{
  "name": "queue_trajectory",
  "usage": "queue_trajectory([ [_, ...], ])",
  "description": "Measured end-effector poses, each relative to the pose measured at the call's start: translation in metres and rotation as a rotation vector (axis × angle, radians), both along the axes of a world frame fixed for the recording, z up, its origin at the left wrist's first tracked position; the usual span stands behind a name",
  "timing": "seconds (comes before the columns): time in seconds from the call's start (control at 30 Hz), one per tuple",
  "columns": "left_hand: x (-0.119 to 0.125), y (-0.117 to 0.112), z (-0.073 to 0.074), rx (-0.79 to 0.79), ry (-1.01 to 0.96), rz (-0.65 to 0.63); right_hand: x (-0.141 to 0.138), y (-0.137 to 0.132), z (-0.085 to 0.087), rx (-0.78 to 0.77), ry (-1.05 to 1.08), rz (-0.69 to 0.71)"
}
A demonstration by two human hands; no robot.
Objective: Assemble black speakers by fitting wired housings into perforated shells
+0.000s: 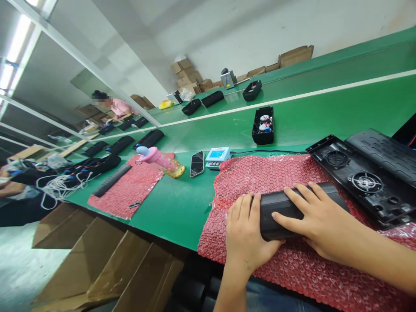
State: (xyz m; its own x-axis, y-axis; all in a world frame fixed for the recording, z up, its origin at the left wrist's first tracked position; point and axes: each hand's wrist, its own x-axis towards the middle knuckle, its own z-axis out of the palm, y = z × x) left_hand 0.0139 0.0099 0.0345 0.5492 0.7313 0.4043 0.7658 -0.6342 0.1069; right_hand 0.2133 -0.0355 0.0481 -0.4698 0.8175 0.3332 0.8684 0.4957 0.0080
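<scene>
A long black speaker casing [276, 208] lies on red bubble wrap [247, 173] in front of me. My left hand [243, 229] is closed around its left end, fingers over the far edge and thumb at the near side. Across the top of the same casing, my right hand [312, 219] grips with its fingers somewhat apart and the thumb on the upper face. What the undersides of both hands touch is hidden. Just right of them rest an open black shell [344, 173] with round grilles and a textured black cover [383, 151].
Beyond the wrap are a blue meter [218, 157] with a cable, a phone [196, 164] and a pink-lidded bottle [162, 162]. An open black box [263, 125] shows round parts and wires. Cardboard [97, 255] stands below the bench's left edge. A person [118, 107] works far left.
</scene>
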Motion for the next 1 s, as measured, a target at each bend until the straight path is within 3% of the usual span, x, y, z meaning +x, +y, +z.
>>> queue_trajectory([
  [1.0, -0.0001, 0.0005, -0.0004, 0.016, -0.004, -0.006, 0.0002, 0.0005, -0.0011, 0.014, 0.002, 0.01],
])
